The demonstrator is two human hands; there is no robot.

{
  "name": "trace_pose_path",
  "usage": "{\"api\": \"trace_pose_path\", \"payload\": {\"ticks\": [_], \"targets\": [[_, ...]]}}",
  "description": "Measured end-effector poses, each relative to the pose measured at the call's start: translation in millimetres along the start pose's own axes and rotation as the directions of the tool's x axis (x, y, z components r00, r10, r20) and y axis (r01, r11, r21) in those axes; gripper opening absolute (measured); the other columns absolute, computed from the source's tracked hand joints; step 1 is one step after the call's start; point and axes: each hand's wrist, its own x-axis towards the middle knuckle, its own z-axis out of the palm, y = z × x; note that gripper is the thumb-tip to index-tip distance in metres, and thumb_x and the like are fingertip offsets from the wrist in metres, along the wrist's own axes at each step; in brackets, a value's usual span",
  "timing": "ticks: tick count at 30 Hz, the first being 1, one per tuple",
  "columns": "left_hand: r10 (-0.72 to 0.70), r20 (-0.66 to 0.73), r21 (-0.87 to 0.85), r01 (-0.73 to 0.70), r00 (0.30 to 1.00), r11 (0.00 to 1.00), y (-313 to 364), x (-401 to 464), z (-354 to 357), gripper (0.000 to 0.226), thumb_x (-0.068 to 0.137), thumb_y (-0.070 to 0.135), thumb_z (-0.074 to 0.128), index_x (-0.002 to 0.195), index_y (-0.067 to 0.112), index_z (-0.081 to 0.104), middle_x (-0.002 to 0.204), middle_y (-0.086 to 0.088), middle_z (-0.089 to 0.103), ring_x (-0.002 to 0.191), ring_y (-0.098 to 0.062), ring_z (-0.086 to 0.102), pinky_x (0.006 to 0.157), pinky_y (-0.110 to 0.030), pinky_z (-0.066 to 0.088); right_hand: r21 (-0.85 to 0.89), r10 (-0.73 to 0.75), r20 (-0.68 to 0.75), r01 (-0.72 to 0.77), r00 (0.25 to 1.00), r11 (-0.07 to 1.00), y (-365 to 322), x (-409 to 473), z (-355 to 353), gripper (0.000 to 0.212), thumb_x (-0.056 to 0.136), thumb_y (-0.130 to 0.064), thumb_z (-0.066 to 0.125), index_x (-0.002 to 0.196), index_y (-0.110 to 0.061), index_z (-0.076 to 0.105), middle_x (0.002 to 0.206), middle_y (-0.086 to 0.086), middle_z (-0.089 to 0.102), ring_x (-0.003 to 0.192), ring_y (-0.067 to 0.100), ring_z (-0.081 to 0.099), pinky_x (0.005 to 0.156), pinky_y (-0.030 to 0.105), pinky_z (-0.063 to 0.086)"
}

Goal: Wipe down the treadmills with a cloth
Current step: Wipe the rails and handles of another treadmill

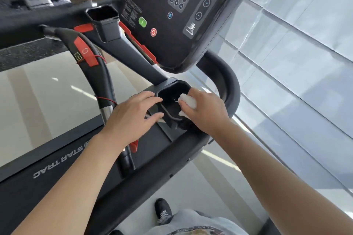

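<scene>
Treadmill (187, 150), dark grey, "STAR TRAC" lettering on the side of the deck at lower left. The view is tilted: the machine's long axis runs from lower left toward upper right, with the console end at the top of the picture.

Console panel (172, 15): black, tilted, carrying a number keypad, a green start button (142, 21) and a red stop button (153, 32).

Near cup holder (172, 99): black, angular rim, open top, just below the console's lower edge. A second cup holder (103, 18) stands well apart at upper left.

Cloth (188, 102): white, bunched up, lying at the right rim of the near cup holder and partly down inside it. No clear long axis; crumpled. It is under the fingers of the right hand, across the holder's opening from the left hand.

Right hand (205, 109): fingers curled over the cloth, gripping it against the holder's inner right wall.

Left hand (131, 114): fingers extended and slightly spread, resting on the left rim of the same holder, holding nothing. The hands are apart, one on each side of the opening.

Centre handlebar (97, 70): black, with a red safety clip panel (87, 51) and a thin red cord.

Shoe (162, 211): dark, on the pale floor (47, 86) at the bottom, beside a grey trouser leg (191, 221).
</scene>
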Motion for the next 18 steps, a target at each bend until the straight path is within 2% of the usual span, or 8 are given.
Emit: {"api": "trace_pose_path", "payload": {"ticks": [3, 6, 9, 12, 15, 18], "targets": [[-0.011, -0.02, -0.031, 0.01, 1.0, 0.999, 10, -10, -12, 0.032, 0.101, 0.035, 0.064, 0.133, 0.028, 0.068, 0.132, 0.014, 0.066, 0.12, -0.013, 0.06, 0.097, -0.036, 0.054, -0.02, -0.043, -0.031, 0.042, 0.999, 0.999, -10, -18, 3, 0.037, 0.1, -0.055, 0.051, 0.084, -0.022, 0.054, 0.064, -0.007, 0.055, 0.066, 0.021, 0.056, 0.064, 0.037, 0.049], [-0.034, -0.024, -0.065, 0.033, 0.999, 0.997, 20, -40, -17, 0.028, 0.101, 0.025, 0.063, 0.128, 0.027, 0.072, 0.127, 0.016, 0.069, 0.118, -0.009, 0.06, 0.096, -0.029, 0.05, -0.063, -0.06, -0.021, 0.059, 0.998, 0.996, -19, -31, -1, 0.036, 0.101, -0.052, 0.049, 0.085, -0.02, 0.053, 0.063, -0.005, 0.055, 0.062, 0.021, 0.057, 0.062, 0.037, 0.052], [-0.085, -0.037, -0.128, 0.08, 0.996, 0.989, 24, -79, -13, 0.024, 0.099, 0.019, 0.066, 0.121, 0.025, 0.075, 0.118, 0.016, 0.071, 0.112, -0.006, 0.061, 0.096, -0.025, 0.05, -0.101, -0.111, 0.009, 0.111, 0.994, 0.989, -28, -45, -3, 0.033, 0.101, -0.047, 0.05, 0.083, -0.02, 0.05, 0.062, -0.006, 0.051, 0.06, 0.023, 0.057, 0.056, 0.034, 0.047], [-0.152, -0.102, -0.17, 0.133, 0.983, 0.976, 26, -111, -2, 0.02, 0.094, 0.016, 0.072, 0.112, 0.022, 0.078, 0.109, 0.014, 0.073, 0.105, -0.009, 0.064, 0.1, -0.026, 0.048, -0.099, -0.203, -0.071, 0.195, 0.977, 0.976, -42, -76, 10, 0.037, 0.097, -0.044, 0.062, 0.076, -0.021, 0.042, 0.059, -0.008, 0.048, 0.051, 0.019, 0.052, 0.047, 0.029, 0.033], [-0.181, -0.155, -0.181, 0.152, 0.971, 0.972, 29, -134, 9, 0.016, 0.091, 0.012, 0.078, 0.105, 0.02, 0.079, 0.104, 0.013, 0.074, 0.105, -0.01, 0.066, 0.101, -0.035, 0.051, -0.003, -0.222, -0.153, 0.224, 0.963, 0.975, -46, -100, 23, 0.037, 0.093, -0.045, 0.071, 0.078, -0.022, 0.046, 0.062, -0.01, 0.052, 0.048, 0.014, 0.048, 0.044, 0.025, 0.031], [-0.188, -0.164, -0.178, 0.159, 0.968, 0.971, 31, -155, 10, 0.012, 0.095, 0.017, 0.072, 0.106, 0.019, 0.079, 0.103, 0.012, 0.074, 0.102, -0.012, 0.067, 0.097, -0.037, 0.052, 0.041, -0.207, -0.178, 0.218, 0.962, 0.975, -52, -109, 27, 0.037, 0.096, -0.047, 0.068, 0.079, -0.021, 0.048, 0.064, -0.011, 0.052, 0.049, 0.015, 0.047, 0.043, 0.023, 0.03]]}}
